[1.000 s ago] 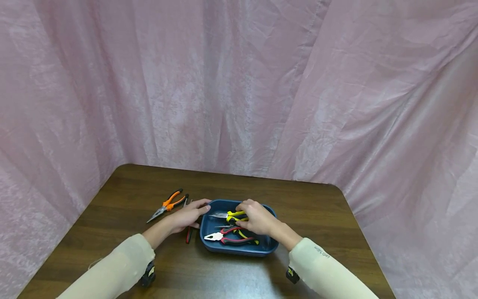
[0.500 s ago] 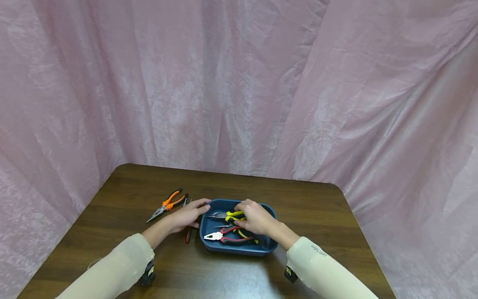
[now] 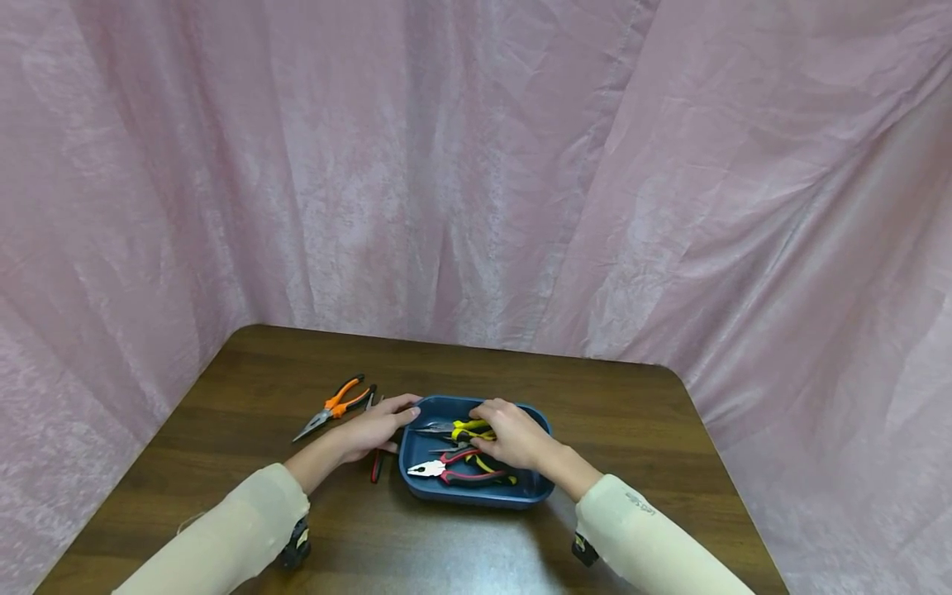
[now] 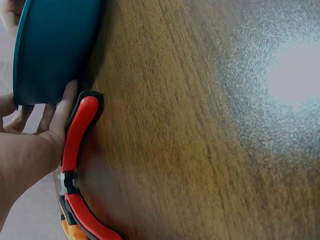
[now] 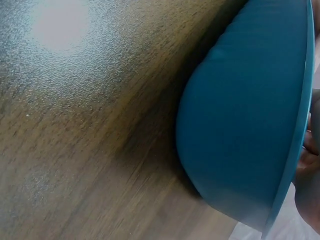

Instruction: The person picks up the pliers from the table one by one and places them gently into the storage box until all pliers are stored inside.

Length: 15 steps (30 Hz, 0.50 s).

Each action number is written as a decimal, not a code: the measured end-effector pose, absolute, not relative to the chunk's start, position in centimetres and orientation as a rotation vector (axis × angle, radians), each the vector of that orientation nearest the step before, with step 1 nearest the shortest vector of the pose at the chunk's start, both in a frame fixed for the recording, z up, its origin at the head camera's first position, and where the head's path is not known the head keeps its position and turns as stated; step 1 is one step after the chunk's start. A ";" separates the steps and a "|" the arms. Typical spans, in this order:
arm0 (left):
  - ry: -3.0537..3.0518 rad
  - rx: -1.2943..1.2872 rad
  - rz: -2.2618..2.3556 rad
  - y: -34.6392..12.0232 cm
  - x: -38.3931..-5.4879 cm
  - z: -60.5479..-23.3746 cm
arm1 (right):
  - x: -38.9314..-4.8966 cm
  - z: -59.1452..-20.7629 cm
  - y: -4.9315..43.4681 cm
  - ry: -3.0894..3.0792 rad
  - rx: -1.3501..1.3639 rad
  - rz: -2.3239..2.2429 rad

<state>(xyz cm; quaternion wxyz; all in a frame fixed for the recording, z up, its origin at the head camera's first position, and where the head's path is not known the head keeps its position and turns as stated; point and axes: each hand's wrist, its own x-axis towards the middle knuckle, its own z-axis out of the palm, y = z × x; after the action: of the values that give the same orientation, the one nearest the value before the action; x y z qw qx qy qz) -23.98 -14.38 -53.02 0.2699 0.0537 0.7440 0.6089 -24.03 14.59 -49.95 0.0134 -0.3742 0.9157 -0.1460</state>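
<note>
A blue rectangular tray (image 3: 476,498) sits on the wooden table with several pliers inside. My left hand (image 3: 372,431) lies at its left end, thumb at the rim; in the left wrist view, fairly straight fingers (image 4: 62,107) touch the outer wall. Reaching into the tray, my right hand (image 3: 513,434) grips the handles of yellow-and-black long-nose pliers (image 3: 463,428), whose nose points left. Red-and-black combination pliers (image 3: 454,473) lie nearer the front of the tray, over another yellow-and-black handle. The tray's wall hides most of the right hand (image 5: 309,155) in the right wrist view.
Orange-and-black long-nose pliers (image 3: 335,406) lie on the table left of the tray, handles spread. Red-handled pliers (image 4: 82,125) lie beside the left hand, partly under it in the head view. A pink curtain (image 3: 446,165) hangs behind the table's far edge.
The yellow-handled pliers have shifted very slightly in the right hand's grip. Left hand, tray and the other pliers stay where they were.
</note>
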 end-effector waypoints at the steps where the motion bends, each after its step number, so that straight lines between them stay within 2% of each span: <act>1: 2.008 0.142 1.642 -14.3 -24.0 -53.0 | -24.0 -49.9 14.7 2.851 -1.166 -0.457; 15: 1.998 0.127 1.659 -14.4 -24.0 -53.2 | -23.9 -48.9 17.2 2.915 -1.230 -0.541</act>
<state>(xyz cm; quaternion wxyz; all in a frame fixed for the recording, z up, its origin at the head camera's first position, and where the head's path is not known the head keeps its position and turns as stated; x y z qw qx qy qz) -24.01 -14.36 -53.20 0.2674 0.0472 0.7404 0.6149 -23.89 17.18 -48.93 -0.0342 -0.3829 0.9076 -0.1686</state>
